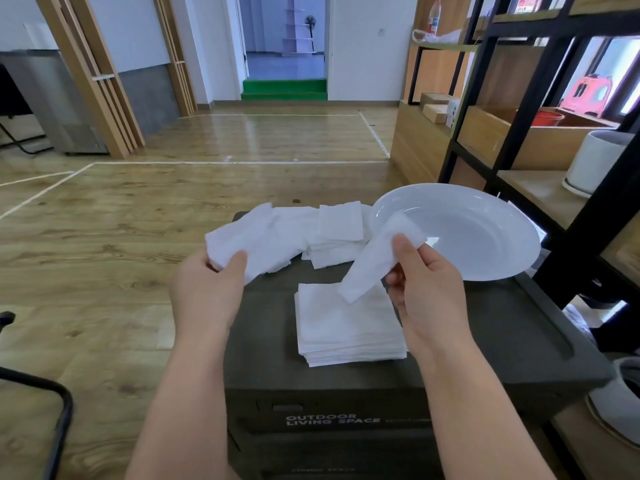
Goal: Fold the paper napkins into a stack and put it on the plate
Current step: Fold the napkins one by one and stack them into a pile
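Napkins are lying on a dark storage box (485, 344): a folded stack (346, 327) is sitting near its front and a looser pile (337, 233) is lying farther back. The left hand (204, 289) is pinching a crumpled napkin (256, 237) above the box's left edge. The right hand (426, 282) is pinching another napkin (374, 261), drooping over the stack. The white plate (460, 233) is resting at the box's far right corner.

bare box lid (270, 327) left of folded stack (346, 327); plate (485, 244) far right.
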A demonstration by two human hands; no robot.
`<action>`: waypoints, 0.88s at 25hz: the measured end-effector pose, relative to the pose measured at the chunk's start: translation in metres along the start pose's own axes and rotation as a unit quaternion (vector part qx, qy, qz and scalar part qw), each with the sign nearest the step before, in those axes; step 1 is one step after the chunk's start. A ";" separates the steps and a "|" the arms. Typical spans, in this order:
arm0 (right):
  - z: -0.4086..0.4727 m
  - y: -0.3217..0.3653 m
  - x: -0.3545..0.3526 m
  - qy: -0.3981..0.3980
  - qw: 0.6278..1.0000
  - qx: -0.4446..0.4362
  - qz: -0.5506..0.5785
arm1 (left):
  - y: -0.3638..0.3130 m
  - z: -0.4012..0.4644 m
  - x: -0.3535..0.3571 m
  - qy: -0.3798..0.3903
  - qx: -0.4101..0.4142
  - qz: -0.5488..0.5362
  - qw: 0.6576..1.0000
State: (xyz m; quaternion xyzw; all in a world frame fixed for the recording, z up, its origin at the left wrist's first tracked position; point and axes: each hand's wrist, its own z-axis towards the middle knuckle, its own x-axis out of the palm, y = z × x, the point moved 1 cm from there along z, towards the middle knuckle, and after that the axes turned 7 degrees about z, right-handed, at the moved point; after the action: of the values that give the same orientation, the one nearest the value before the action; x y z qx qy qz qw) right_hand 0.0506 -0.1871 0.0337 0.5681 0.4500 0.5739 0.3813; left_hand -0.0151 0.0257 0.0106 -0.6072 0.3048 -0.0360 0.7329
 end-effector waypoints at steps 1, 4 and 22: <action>0.000 0.000 0.000 0.005 1.000 0.012 0.009 | 0.003 -0.001 0.003 0.021 -0.026 0.018 0.999; -0.003 0.003 0.001 0.038 0.997 0.029 0.060 | 0.003 -0.014 0.006 0.040 -0.025 0.205 0.978; 0.007 -0.012 -0.013 0.115 0.966 0.022 -0.229 | -0.025 -0.042 0.019 0.388 0.000 0.023 0.921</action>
State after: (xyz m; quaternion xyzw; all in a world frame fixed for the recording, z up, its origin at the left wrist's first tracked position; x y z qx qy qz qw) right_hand 0.0571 -0.1948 0.0179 0.3884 0.6216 0.5223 0.4358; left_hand -0.0128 -0.0256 0.0223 -0.5389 0.5788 -0.2520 0.5577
